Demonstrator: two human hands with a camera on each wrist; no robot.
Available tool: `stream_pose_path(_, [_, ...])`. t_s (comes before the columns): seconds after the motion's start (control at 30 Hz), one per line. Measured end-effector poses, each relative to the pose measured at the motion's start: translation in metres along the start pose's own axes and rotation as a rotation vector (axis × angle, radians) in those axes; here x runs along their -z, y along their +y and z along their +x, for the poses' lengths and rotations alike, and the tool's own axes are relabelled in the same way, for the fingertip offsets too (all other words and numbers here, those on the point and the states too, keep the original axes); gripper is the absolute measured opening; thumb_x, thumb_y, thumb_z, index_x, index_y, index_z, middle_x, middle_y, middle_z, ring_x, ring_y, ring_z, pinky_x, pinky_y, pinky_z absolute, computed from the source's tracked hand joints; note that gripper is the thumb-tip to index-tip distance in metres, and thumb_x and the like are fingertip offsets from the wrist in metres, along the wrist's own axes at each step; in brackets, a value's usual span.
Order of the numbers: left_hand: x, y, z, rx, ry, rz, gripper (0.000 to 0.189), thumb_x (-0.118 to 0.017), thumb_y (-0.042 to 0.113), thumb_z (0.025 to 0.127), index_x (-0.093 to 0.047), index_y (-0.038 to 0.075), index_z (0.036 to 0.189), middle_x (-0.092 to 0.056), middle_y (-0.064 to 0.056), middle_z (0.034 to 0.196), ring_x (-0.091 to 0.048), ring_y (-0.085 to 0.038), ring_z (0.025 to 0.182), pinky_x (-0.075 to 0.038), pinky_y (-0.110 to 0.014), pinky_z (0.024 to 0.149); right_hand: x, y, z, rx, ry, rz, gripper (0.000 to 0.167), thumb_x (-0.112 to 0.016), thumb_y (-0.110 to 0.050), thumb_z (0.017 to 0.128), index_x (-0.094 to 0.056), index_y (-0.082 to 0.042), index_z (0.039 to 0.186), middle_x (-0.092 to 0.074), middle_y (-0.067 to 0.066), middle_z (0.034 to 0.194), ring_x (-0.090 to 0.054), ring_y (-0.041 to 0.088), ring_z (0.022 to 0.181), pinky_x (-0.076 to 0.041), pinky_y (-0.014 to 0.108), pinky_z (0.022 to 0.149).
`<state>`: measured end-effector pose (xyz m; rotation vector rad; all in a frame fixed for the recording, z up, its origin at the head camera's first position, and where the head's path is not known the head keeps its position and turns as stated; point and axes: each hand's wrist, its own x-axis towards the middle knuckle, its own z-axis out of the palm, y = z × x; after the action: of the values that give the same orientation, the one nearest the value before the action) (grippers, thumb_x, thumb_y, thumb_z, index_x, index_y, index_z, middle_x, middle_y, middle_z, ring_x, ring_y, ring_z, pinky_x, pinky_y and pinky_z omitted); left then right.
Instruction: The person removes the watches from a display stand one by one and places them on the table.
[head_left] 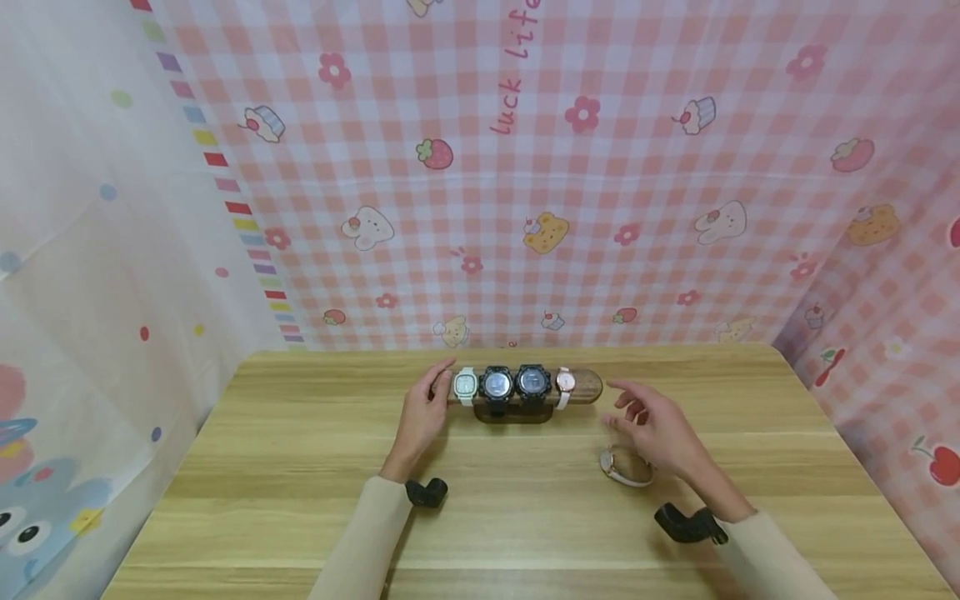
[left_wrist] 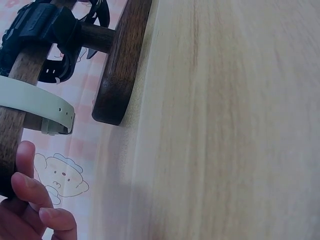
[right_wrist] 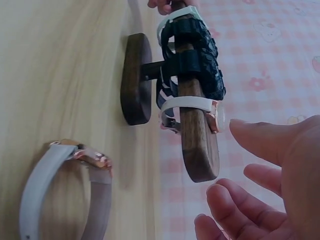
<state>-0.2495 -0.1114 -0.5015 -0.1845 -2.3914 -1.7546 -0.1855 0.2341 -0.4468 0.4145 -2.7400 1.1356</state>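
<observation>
A dark wooden watch stand [head_left: 588, 387] has a horizontal bar on a low base [right_wrist: 135, 80]. Its left end is gripped by my left hand [head_left: 422, 417], fingers curled at the bar in the left wrist view. Along the bar sit a pale green watch [head_left: 466, 385], two black watches, one [head_left: 497, 384] beside the other [head_left: 533, 382], and a small white-strapped watch [head_left: 566, 382] with a rose-gold case. Just off the bar's right end, my right hand [head_left: 656, 425] holds nothing, thumb and fingers apart. Below it on the table lies another light-strapped watch [right_wrist: 90, 155], its strap looped.
The light wood table [head_left: 525, 525] reaches back to a pink checked cloth [head_left: 480, 200] hanging behind it. Cloth also hangs at the left and right sides. A black wrist mount [head_left: 427, 492] is on the left wrist, another [head_left: 688, 525] on the right.
</observation>
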Motion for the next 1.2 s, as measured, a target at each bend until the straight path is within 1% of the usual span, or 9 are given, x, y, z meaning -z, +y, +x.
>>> stream_pose_path(0.13, [0.001,0.0,0.0,-0.004,0.002,0.001,0.034,-0.048,0.029,0.106,-0.06,0.02,0.136,-0.056,-0.009,0.08,-0.061,-0.039,0.077,-0.051,-0.025,0.063,-0.002,-0.003,0.008,-0.022,0.0,0.034,0.048,-0.073,-0.01,0.09,-0.057,0.0,0.134,-0.064,0.015,0.102,-0.058,0.016,0.08,-0.051,0.027,0.071])
stream_pose_path(0.3, [0.001,-0.001,0.0,-0.008,0.009,-0.003,0.033,-0.048,0.028,0.106,-0.061,0.019,0.136,-0.056,-0.008,0.081,-0.061,-0.039,0.078,-0.052,-0.025,0.064,-0.007,-0.008,0.019,-0.053,-0.016,0.058,0.05,-0.074,-0.017,0.09,-0.057,-0.003,0.135,-0.063,0.014,0.105,-0.06,0.017,0.081,-0.05,0.029,0.068])
stream_pose_path(0.4, [0.001,-0.002,0.0,-0.016,0.014,-0.004,0.034,-0.049,0.028,0.106,-0.061,0.018,0.135,-0.056,-0.008,0.081,-0.061,-0.038,0.076,-0.051,-0.024,0.063,-0.011,-0.01,0.025,-0.053,-0.032,0.063,0.05,-0.075,-0.02,0.09,-0.058,-0.004,0.134,-0.064,0.013,0.106,-0.062,0.018,0.082,-0.051,0.029,0.066])
stream_pose_path(0.53, [-0.001,-0.002,0.0,-0.022,0.009,0.004,0.034,-0.05,0.029,0.105,-0.062,0.017,0.135,-0.057,-0.009,0.081,-0.06,-0.035,0.074,-0.05,-0.023,0.062,-0.015,-0.014,0.034,-0.031,-0.036,0.084,0.05,-0.076,-0.014,0.088,-0.058,0.0,0.133,-0.064,0.015,0.103,-0.062,0.02,0.082,-0.052,0.027,0.065])
stream_pose_path(0.63, [-0.001,-0.001,0.0,-0.016,0.006,0.001,0.034,-0.05,0.031,0.105,-0.062,0.019,0.135,-0.058,-0.009,0.084,-0.061,-0.036,0.076,-0.05,-0.023,0.062,-0.018,-0.017,0.042,-0.021,-0.035,0.082,0.051,-0.076,-0.012,0.087,-0.058,0.001,0.133,-0.064,0.015,0.102,-0.06,0.02,0.081,-0.05,0.026,0.066])
stream_pose_path(0.8, [0.0,-0.001,0.0,-0.007,0.003,-0.014,0.033,-0.049,0.03,0.105,-0.062,0.02,0.134,-0.057,-0.008,0.086,-0.06,-0.04,0.08,-0.052,-0.023,0.064,-0.021,-0.02,0.054,-0.041,-0.058,0.075,0.053,-0.076,-0.013,0.088,-0.057,0.004,0.134,-0.063,0.015,0.104,-0.057,0.019,0.08,-0.048,0.028,0.067])
stream_pose_path(0.93, [-0.001,-0.001,0.001,-0.013,0.007,-0.011,0.033,-0.05,0.029,0.105,-0.063,0.02,0.134,-0.057,-0.008,0.084,-0.061,-0.039,0.078,-0.052,-0.023,0.064,-0.022,-0.021,0.059,-0.056,-0.078,0.083,0.053,-0.077,-0.013,0.087,-0.057,0.005,0.133,-0.063,0.017,0.106,-0.056,0.019,0.078,-0.047,0.03,0.067])
stream_pose_path(1.03, [-0.001,-0.001,0.002,-0.019,0.012,-0.008,0.032,-0.05,0.029,0.105,-0.063,0.02,0.134,-0.057,-0.007,0.082,-0.061,-0.036,0.076,-0.052,-0.023,0.063,-0.023,-0.022,0.062,-0.053,-0.092,0.081,0.053,-0.077,-0.013,0.087,-0.057,0.005,0.133,-0.062,0.017,0.106,-0.056,0.019,0.078,-0.047,0.031,0.067])
stream_pose_path(1.2, [-0.001,-0.002,0.002,-0.014,0.013,-0.01,0.033,-0.05,0.028,0.105,-0.063,0.018,0.134,-0.055,-0.007,0.079,-0.06,-0.038,0.075,-0.05,-0.023,0.061,-0.022,-0.022,0.068,-0.051,-0.129,0.086,0.052,-0.076,-0.015,0.087,-0.058,0.003,0.133,-0.061,0.015,0.103,-0.056,0.02,0.08,-0.047,0.033,0.069])
